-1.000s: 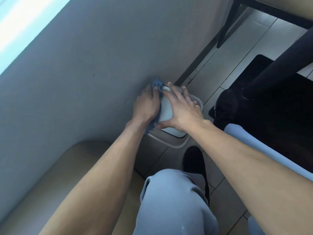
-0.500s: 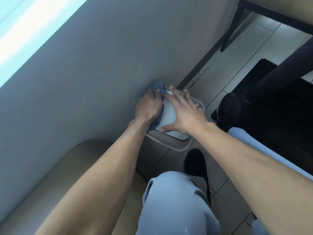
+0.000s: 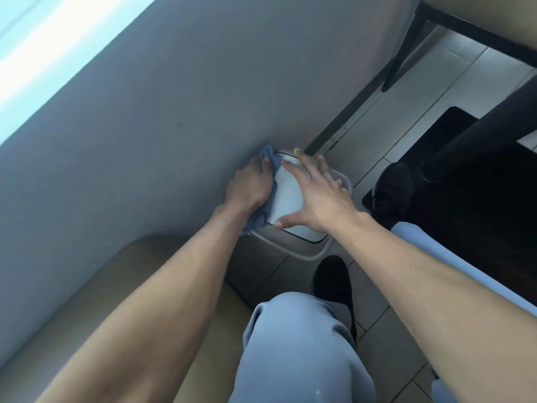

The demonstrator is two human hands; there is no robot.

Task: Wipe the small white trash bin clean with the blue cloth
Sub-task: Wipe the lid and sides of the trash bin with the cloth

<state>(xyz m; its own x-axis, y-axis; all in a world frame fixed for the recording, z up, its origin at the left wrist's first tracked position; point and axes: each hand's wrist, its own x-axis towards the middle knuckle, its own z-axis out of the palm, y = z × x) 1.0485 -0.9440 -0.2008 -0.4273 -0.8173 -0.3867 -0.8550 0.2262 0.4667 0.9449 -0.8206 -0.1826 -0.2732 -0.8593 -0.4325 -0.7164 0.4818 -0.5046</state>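
Grey wall (image 3: 180, 106) fills the left and middle of the view, meeting a pale tiled floor (image 3: 453, 80) along a dark skirting strip, and the small white trash bin (image 3: 305, 245) stands on the tiles right against the foot of that wall. Both bare forearms reach forward and down from the lower corners and meet over the bin's top. The left hand (image 3: 250, 187) is curled shut around the blue cloth (image 3: 268, 154), knuckles up, pressing it onto the left edge of the bin's white lid (image 3: 286, 196) next to the wall; cloth bunches out above the fingertips and trails below the wrist. The right hand (image 3: 322, 196) lies spread and flat on the lid, fingers splayed toward the wall and thumb stretched out to the left, holding nothing. A beige cushioned seat (image 3: 96, 301) sits at lower left beside the bin. The person's knee in light blue trousers (image 3: 293, 353) rises at the bottom centre, with a black shoe (image 3: 332, 282) on the tiles just in front of the bin. To the right lie a dark mat (image 3: 479, 216) and a dark furniture leg (image 3: 491, 129)
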